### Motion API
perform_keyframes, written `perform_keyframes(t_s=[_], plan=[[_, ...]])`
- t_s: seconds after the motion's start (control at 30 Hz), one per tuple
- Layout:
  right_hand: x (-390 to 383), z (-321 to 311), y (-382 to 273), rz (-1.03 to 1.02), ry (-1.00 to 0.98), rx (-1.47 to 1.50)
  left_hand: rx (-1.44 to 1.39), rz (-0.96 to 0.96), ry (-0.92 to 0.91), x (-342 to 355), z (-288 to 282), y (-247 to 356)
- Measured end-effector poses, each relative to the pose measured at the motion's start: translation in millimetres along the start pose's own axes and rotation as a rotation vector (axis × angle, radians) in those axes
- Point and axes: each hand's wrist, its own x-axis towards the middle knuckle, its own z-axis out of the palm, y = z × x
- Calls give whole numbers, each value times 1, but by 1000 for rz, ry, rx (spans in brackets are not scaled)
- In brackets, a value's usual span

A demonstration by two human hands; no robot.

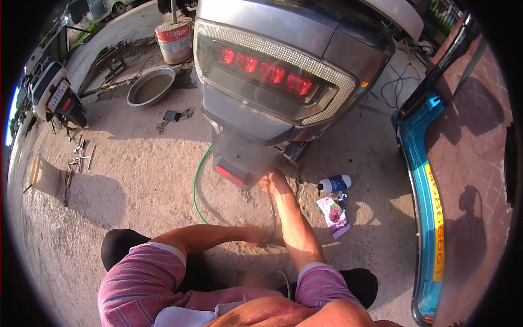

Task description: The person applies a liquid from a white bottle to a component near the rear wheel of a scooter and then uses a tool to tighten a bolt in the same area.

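Observation:
Before me is the rear of a grey scooter point(321, 32), with a wide tail light point(259, 70) and a mudguard with a red reflector point(230, 174) below it. My right hand point(270, 179) is raised beside the mudguard, its fingers curled closed; what they grip is hidden. A thin dark tube point(274, 210) hangs below it and bends toward my left hand point(255, 235). Motion smears my left hand, low over the concrete, so its fingers are unclear. A green hose point(196, 182) curves down from the scooter on the left.
At right lie a white-and-blue bottle point(335, 183) and a purple-and-white packet point(333, 217). A blue panel point(425, 218) stands farther right. Leftward are a basin of murky water point(151, 87), a paint bucket point(175, 41), a pale bucket point(43, 174), a cross wrench point(81, 156) and another scooter point(54, 92).

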Motion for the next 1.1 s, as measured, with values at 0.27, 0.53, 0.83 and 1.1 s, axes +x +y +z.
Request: perform_keyframes(t_s=[0.27,0.53,0.83,1.1], plan=[[23,-25,-4,113,144,-71,30,19,-8,14,5,0],[-26,2,-10,-137,-182,-90,-47,-106,-155,21,5,-6],[-54,28,-22,-189,-96,-241,427,159,-50,-37,-63,59],[-40,24,-16,-156,-56,-152,447,759,887,-213,-246,210]])
